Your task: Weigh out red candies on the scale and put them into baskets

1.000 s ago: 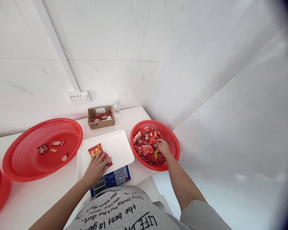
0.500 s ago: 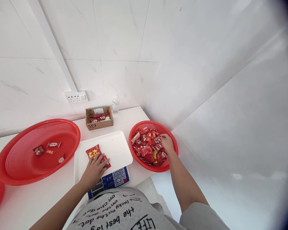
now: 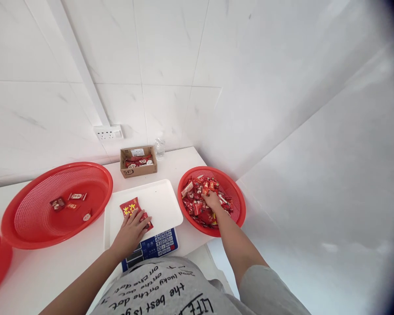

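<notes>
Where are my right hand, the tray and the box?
Right hand (image 3: 212, 201): head view, middle of the hand.
Tray (image 3: 166, 200): head view, bare part of its surface.
Box (image 3: 140, 171): head view, its front wall.

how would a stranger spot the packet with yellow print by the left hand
Find the white tray on the blue-panelled scale. On it, the packet lies just beyond the left hand, whose fingers overlap its near edge. Big yellow characters distinguish it from the other red packet under those fingers.

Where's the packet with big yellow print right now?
In the head view, the packet lies on the left half of the white tray, partly covered by the left hand.
</notes>
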Available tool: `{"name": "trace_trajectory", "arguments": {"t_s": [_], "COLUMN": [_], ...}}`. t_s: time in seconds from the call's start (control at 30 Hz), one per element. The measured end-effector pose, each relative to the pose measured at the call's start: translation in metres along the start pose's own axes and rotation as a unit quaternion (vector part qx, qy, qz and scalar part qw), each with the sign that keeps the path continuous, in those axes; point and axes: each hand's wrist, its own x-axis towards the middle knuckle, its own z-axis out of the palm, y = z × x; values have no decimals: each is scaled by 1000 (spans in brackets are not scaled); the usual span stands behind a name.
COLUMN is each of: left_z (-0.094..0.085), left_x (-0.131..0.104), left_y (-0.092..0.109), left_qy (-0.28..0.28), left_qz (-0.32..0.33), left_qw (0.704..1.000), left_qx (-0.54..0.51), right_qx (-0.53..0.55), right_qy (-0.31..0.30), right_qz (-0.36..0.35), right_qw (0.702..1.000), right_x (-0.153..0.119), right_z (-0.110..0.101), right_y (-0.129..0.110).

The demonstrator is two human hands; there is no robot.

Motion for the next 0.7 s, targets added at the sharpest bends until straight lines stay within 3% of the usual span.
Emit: {"name": "trace_trajectory", "arguments": {"t_s": [0.37,0.6,0.7], "left_z": [1,3,2], "left_x": [0,0,0], "left_y": [0,-2,-1], "left_qy": [9,12,-1], "left_qz": [1,3,-3], "left_qw": [1000,1000,1000], "left_qx": [-11,-15,-14], "right_qx": [103,171,197], "right_qy": [46,83,80], "right_qz": [-6,9,-38], "right_qw": [994,982,976], "right_x": [-25,-39,-47], "right_z": [-35,-39,-32], "right_y": [26,9,-10]}}
